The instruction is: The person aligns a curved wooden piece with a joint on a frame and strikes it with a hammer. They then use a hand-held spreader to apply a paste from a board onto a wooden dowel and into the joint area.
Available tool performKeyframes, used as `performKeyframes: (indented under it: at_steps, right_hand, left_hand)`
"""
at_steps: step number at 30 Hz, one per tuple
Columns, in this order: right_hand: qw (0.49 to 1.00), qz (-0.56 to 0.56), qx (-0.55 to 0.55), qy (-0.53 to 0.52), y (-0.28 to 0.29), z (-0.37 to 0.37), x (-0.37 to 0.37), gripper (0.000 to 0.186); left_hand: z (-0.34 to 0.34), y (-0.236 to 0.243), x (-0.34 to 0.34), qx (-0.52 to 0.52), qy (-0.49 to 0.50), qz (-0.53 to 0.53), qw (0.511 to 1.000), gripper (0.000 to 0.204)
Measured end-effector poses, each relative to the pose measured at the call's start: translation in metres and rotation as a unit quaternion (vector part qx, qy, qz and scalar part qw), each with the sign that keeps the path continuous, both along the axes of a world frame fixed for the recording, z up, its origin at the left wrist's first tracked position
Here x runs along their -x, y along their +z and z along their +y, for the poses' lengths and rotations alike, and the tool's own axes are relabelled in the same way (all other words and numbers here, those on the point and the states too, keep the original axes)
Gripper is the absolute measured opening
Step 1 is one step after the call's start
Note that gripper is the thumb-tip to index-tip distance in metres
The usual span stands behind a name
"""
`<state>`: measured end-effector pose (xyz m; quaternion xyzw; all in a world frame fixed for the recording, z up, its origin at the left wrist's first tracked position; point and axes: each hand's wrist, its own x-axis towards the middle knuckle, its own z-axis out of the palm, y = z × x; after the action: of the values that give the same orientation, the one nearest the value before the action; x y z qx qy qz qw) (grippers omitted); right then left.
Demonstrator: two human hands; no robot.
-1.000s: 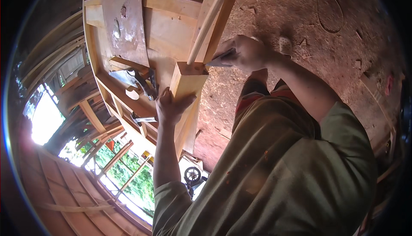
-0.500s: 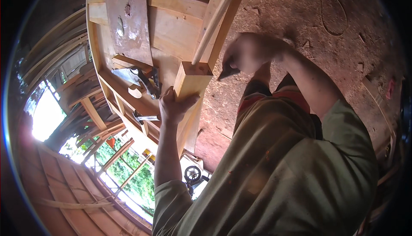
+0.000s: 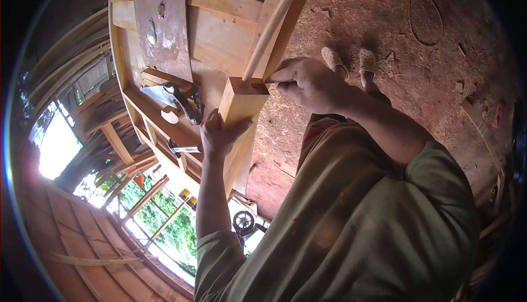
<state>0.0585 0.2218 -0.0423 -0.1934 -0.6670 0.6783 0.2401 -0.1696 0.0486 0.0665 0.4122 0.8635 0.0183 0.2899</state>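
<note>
My left hand [image 3: 218, 136] is wrapped around the side of a squared wooden block [image 3: 241, 107], thumb on one face and fingers on the other. The block's end face is turned up, with a darker mark on it. At the right corner of that face is my right hand [image 3: 313, 85], its thumb and index finger pinched together. Something thin and dark seems to be between those fingertips, too small to make out. A long wooden strip [image 3: 274, 25] runs away from the block's end.
Left of the block, a curved wooden frame [image 3: 123, 60] holds a dark-handled tool with a flat metal blade [image 3: 173, 99] and a metal-shafted tool [image 3: 185, 149]. A stained board [image 3: 162, 27] crosses the frame. Shavings cover the floor [image 3: 406, 88], where a cable [image 3: 439, 25] lies.
My right hand has moved left and in to the block's corner, and its blur has gone. The dark pointed thing below it no longer shows plainly. My left hand stays on the block.
</note>
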Motion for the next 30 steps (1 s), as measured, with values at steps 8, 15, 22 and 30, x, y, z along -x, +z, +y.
performKeyframes:
  at_steps: [8, 15, 22, 30]
  right_hand:
    - [0.990, 0.028, -0.102, 0.092, 0.005, 0.027, -0.006, 0.024]
    - [0.992, -0.016, 0.070, 0.105, -0.008, 0.020, -0.006, 0.028]
    - [0.998, 0.052, -0.017, -0.037, 0.006, -0.024, 0.000, 0.032]
    - [0.934, -0.163, -0.308, 0.079, 0.035, 0.003, -0.010, 0.022]
  left_hand:
    - [-0.001, 0.000, 0.000, 0.016, 0.004, 0.021, 1.000, 0.039]
    - [0.008, 0.004, 0.000, 0.021, 0.040, -0.042, 0.998, 0.040]
    - [0.016, 0.010, -0.002, 0.027, 0.088, -0.073, 0.993, 0.040]
    - [0.005, -0.001, 0.013, 0.020, 0.060, -0.069, 0.996, 0.054]
